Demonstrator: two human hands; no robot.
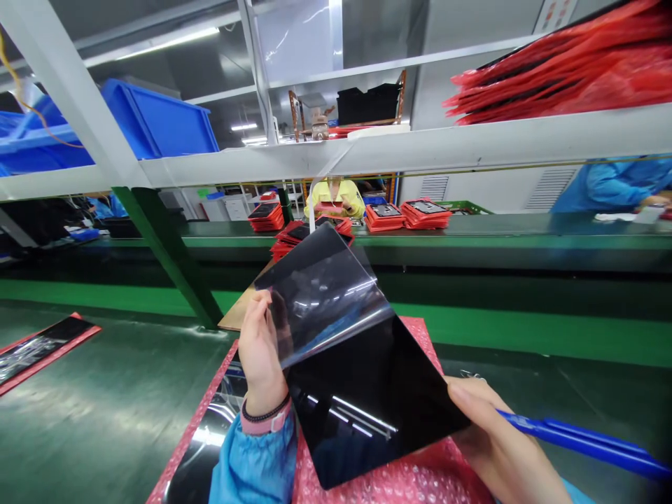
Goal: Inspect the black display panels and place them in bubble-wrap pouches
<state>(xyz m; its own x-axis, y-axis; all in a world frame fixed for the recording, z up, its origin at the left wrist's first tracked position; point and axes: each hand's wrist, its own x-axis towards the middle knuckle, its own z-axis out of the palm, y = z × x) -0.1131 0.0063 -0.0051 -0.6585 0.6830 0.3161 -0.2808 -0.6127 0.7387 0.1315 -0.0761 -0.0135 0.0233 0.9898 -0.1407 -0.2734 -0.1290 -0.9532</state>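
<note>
Head view: pinching thin grey translucent film sheet [320,294] in closed left hand [260,350], raised above glossy black rectangular glass panel [367,406]. Gripping long blue plastic tool [577,437] in closed right hand [493,441], thumb at panel's right corner. Resting panel flat on pink bubble-wrap sheet [420,476] atop green bench [105,420].

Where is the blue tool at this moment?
Head view, lower right: the blue tool lies in the right hand, sticking out rightward beside a corner of the black panel.

Glossy black glass panel [367,399] under a shiny clear plastic film [320,294], on knobbly pink bubble wrap [414,476].
</note>
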